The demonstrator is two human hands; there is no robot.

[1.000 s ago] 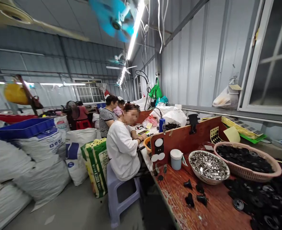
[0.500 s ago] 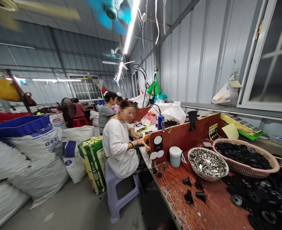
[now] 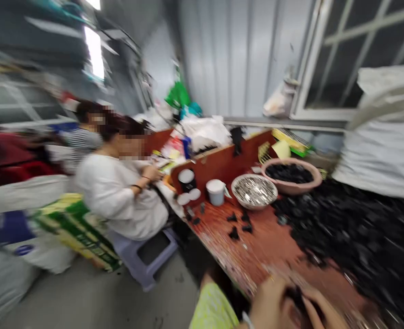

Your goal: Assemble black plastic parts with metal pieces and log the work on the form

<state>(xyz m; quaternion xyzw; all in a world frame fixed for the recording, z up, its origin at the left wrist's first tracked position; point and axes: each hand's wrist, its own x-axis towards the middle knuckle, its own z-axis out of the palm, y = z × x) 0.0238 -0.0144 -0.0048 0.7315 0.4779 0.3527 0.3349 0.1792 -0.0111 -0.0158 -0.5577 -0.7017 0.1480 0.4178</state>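
At the bottom edge, my left hand [image 3: 268, 299] and my right hand [image 3: 321, 308] are close together over the front of the table. Both are closed around a small black plastic part [image 3: 296, 297], blurred by motion and partly covered by the fingers. Just beyond them, several black plastic pieces [image 3: 234, 233] stand loose on the red-brown tabletop [image 3: 267, 242]. A large heap of black round parts [image 3: 356, 228] spreads to the right of my hands. Farther back is a white bowl [image 3: 255, 206] full of shiny metal clips.
A pink basket [image 3: 293, 186] of black parts and a lidded white tub [image 3: 215, 192] stand near the wooden divider [image 3: 219, 162]. A white sack [image 3: 383, 146] rises at the right. Left of the table, a co-worker [image 3: 119, 192] sits on a purple stool [image 3: 143, 265].
The view has swung right and down, so the scene has shifted left. My hands with the black part, my lap and the white sack at right have come into view.
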